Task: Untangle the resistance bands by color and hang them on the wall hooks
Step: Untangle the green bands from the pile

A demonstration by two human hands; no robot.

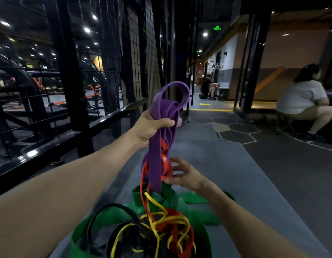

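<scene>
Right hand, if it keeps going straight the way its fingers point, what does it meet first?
The right hand points left, toward the hanging strands. Its fingertips are already at the orange band, so that comes first, with the purple band right behind it. Depth is hard to judge here.
</scene>
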